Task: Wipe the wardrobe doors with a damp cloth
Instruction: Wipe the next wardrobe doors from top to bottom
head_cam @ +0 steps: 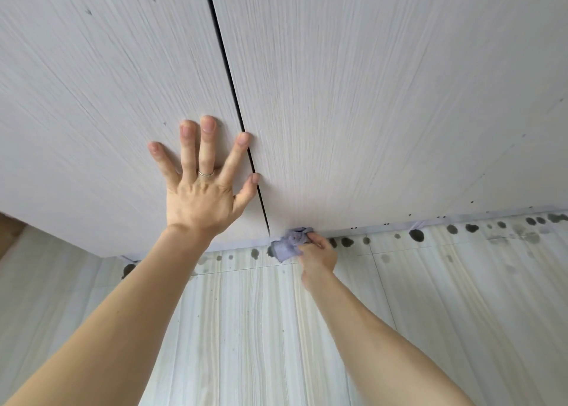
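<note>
- The left hand (201,190) presses flat, fingers spread, on the left wardrobe door (92,98).
- The right hand (316,252) grips the bunched lilac cloth (287,244) against the right door's (384,98) bottom edge, just above the floor (246,329).

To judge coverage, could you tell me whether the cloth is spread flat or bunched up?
Bunched up: the cloth is a crumpled wad in the right hand, at the right door's bottom edge.

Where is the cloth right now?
In the head view, the purple cloth is bunched in the right hand at the bottom edge of the right wardrobe door, just right of the gap between the doors.
</note>
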